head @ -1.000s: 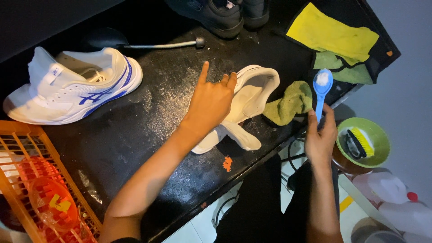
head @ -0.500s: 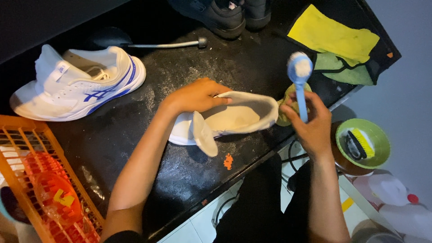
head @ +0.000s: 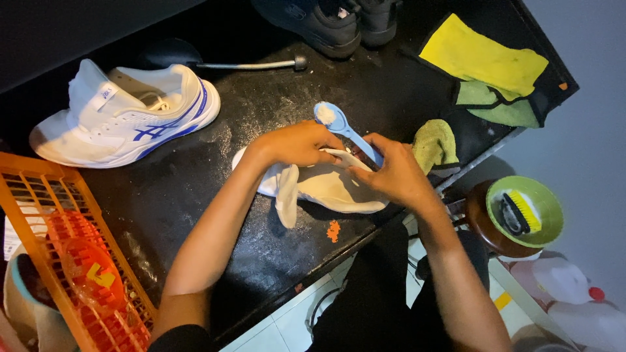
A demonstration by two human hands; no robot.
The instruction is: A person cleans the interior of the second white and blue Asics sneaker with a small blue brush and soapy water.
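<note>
Seen from above, a person worked at a dark, scuffed surface (head: 195,195). The left hand (head: 297,143) was closed over the upper edge of a pair of white fabric shoe insoles (head: 326,186), which lay near the front edge of the surface, pinning them down. The right hand (head: 391,173) had its grip wrapped round the handle of a small light-blue plastic brush (head: 342,127), whose foamy white head pointed up and away, just above the left hand's knuckles. A white trainer with blue stripes (head: 124,114) rested well apart at the back left. A crumpled green cloth (head: 435,143) sat just beside the right hand. An orange plastic crate (head: 62,261) stood at the lower left.
</note>
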